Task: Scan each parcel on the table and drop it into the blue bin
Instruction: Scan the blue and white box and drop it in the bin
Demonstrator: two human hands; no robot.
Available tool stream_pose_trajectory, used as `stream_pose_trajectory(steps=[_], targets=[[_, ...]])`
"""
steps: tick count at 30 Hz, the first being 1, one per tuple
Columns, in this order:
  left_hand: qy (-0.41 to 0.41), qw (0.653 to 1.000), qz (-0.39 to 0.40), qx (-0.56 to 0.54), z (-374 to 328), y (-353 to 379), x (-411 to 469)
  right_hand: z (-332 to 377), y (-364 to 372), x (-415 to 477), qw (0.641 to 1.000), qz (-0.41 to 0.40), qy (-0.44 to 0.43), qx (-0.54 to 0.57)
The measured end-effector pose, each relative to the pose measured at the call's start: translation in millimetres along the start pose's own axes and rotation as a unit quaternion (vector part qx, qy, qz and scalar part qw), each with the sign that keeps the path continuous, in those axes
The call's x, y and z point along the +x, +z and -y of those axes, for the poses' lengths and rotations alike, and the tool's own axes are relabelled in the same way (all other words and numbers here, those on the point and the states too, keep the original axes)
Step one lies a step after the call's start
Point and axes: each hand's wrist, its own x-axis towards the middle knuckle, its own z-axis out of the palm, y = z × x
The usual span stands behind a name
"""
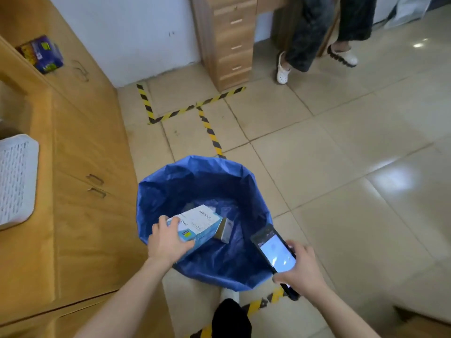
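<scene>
Left hand (167,242) grips the pale-blue labelled cardboard parcel (199,223) directly over the round blue bin (156,191); right hand (302,267) holds a black phone (275,252).

Office-type sorting room, as it was recorded: light-wood cabinets (80,147) lined one wall, with a matching drawer unit (231,40), tiled floor (341,167) marked by yellow-black hazard tape (210,130), and a blue-lined bin (156,191).

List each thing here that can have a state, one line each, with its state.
parcel: gripped by left hand, over the bin, not yet dropped.
blue bin: open, another box inside.
phone: screen lit, held by right hand.
cabinet doors: shut.
drawers: shut.
</scene>
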Motion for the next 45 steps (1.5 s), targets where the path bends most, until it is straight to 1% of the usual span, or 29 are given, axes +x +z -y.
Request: stream_pose_trajectory(steps=[5,10,14,18,25,28,32,38,41,45], targets=[[0.031,0.997,0.041,0.053,14.0,41.2,62.2,24.3,57.1,58.7,0.999,0.021,0.024,0.011],[0.042,0.986,0.114,0.116,37.4,96.5,106.6,21.8,110.1,115.6,0.998,0.041,0.057,-0.01],[0.032,0.971,0.175,0.159,54.0,138.3,135.7,10.4,146.0,155.1,0.994,0.073,0.072,-0.035],[0.023,0.957,0.217,0.193,64.2,176.1,163.8,-0.6,176.8,190.4,0.988,0.095,0.096,-0.075],[-0.02,0.94,0.285,0.184,74.3,247.7,195.6,-27.1,226.6,248.4,0.982,0.115,0.103,-0.106],[-0.035,0.938,0.301,0.168,75.1,273.6,204.4,-40.8,245.6,268.8,0.982,0.116,0.097,-0.117],[-0.061,0.942,0.3,0.137,75.1,301.9,215.3,-56.7,265.0,291.8,0.977,0.13,0.103,-0.133],[-0.094,0.939,0.314,0.101,71.6,324.7,220.8,-71.5,279.5,306.5,0.974,0.133,0.112,-0.144],[-0.086,0.932,0.332,0.118,71.1,322.3,217.9,-72.4,277.1,304.1,0.974,0.133,0.116,-0.144],[-0.059,0.935,0.321,0.141,67.8,306.9,212.4,-68.4,268.7,292.5,0.974,0.13,0.117,-0.145]])
